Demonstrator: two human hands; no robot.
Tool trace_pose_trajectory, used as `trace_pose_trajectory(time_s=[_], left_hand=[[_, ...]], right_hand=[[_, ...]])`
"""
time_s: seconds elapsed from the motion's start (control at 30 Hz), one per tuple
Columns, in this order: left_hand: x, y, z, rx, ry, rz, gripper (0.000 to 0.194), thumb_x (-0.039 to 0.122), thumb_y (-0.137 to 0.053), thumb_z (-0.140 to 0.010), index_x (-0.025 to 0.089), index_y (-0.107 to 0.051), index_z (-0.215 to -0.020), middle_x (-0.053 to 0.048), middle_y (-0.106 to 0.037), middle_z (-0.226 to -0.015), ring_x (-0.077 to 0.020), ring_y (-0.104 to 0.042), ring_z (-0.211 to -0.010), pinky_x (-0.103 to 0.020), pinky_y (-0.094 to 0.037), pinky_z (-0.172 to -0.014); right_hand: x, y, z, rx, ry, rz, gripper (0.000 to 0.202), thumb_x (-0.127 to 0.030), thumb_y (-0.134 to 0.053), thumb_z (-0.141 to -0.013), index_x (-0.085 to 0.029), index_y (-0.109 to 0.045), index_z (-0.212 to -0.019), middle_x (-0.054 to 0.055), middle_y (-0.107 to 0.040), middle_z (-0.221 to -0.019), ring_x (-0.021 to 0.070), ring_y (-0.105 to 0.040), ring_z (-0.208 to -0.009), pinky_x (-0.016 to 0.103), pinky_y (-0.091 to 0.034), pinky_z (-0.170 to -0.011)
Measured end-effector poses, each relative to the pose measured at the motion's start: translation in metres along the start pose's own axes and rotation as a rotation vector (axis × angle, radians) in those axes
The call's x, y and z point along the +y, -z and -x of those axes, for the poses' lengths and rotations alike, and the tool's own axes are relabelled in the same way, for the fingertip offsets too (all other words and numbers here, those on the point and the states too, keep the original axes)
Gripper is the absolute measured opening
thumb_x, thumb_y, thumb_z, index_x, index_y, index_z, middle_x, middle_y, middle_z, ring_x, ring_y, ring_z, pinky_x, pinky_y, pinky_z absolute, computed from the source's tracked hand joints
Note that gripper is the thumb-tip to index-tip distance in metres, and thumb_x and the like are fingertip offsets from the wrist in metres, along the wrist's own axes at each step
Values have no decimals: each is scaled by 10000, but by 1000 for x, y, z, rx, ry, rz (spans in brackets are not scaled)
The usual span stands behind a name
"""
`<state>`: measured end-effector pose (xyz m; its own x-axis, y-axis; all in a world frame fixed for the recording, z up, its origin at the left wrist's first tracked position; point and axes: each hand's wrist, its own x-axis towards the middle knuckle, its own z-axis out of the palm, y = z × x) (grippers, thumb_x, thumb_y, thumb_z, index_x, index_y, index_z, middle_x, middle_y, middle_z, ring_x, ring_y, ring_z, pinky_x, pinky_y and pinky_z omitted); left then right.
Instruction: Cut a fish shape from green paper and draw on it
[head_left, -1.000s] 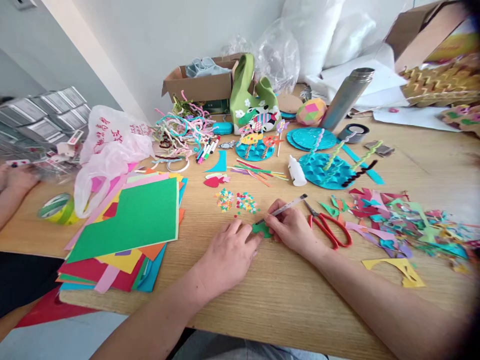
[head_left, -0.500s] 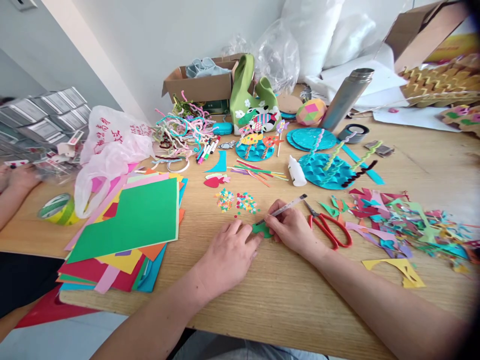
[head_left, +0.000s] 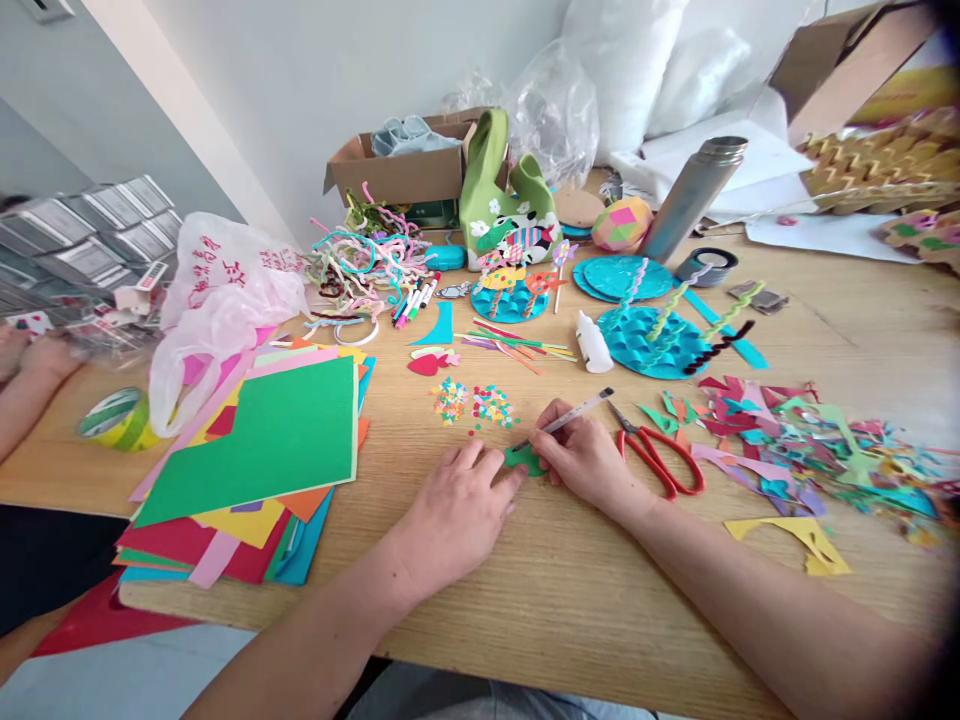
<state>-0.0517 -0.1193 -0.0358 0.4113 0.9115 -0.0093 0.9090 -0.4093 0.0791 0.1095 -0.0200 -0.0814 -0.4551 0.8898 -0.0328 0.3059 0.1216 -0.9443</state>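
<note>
A small green paper piece [head_left: 526, 461] lies flat on the wooden table. My right hand [head_left: 581, 455] is closed around a slim pen [head_left: 574, 412], whose tip touches the green piece. Beside it, my left hand [head_left: 469, 500] rests on the table, fingers apart, with fingertips at the piece's left edge. Red-handled scissors [head_left: 660, 458] lie just right of my right hand. Beyond my hands are two small piles of coloured paper dots [head_left: 493, 405], red paper hearts [head_left: 426, 362] and thin paper strips [head_left: 517, 342].
Stacked coloured paper [head_left: 277, 430] stands at the left, paper scraps [head_left: 840, 450] at the right. Behind are a white glue bottle [head_left: 594, 343], blue discs [head_left: 652, 342], a metal flask [head_left: 694, 200] and a green bag [head_left: 487, 200]. Another person's hand [head_left: 45, 360] shows at far left.
</note>
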Motion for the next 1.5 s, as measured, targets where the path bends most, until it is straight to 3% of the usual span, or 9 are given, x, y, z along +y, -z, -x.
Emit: trace_pose_trajectory(time_s=[1.5], left_hand=[[0,0,0,-1,4,16,329,268,-424,-929,222,-526,-1239,-75,-563,-1075,-234,-462,-1079,-413,-431,-947]], right_hand=[[-7,1,2,13,23,45,151,-237,-531,-791,-210,-443,-671,-57,-499,-474,90,-457,-372,207,-333,-382]])
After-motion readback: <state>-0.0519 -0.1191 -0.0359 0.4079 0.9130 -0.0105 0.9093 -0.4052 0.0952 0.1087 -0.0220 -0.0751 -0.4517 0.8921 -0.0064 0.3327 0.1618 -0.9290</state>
